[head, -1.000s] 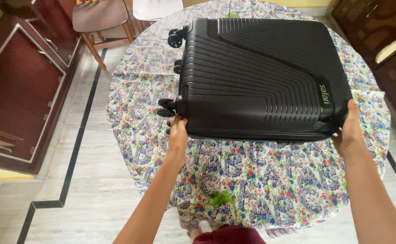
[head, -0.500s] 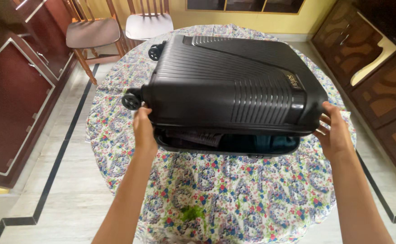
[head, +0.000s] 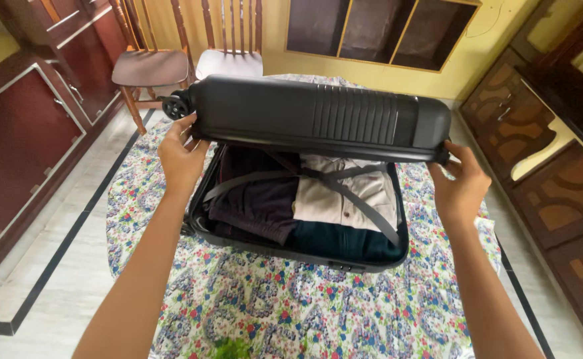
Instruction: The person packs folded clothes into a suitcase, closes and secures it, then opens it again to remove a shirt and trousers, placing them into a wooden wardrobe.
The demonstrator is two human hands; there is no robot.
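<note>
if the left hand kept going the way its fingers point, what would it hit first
The left hand points up and away, already touching the suitcase lid by a wheel; beyond, probably the chair, though depth is unclear.

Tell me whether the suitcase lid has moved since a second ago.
Yes. The suitcase lid has swung up off the lower shell, which stays on the floral tablecloth, exposing the packed clothes.

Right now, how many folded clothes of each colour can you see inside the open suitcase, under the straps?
Dark navy, left side: 1
White with buttons, right side: 1
Teal, front right: 1
Total: 3 visible on top; any layers beneath are hidden.
</note>
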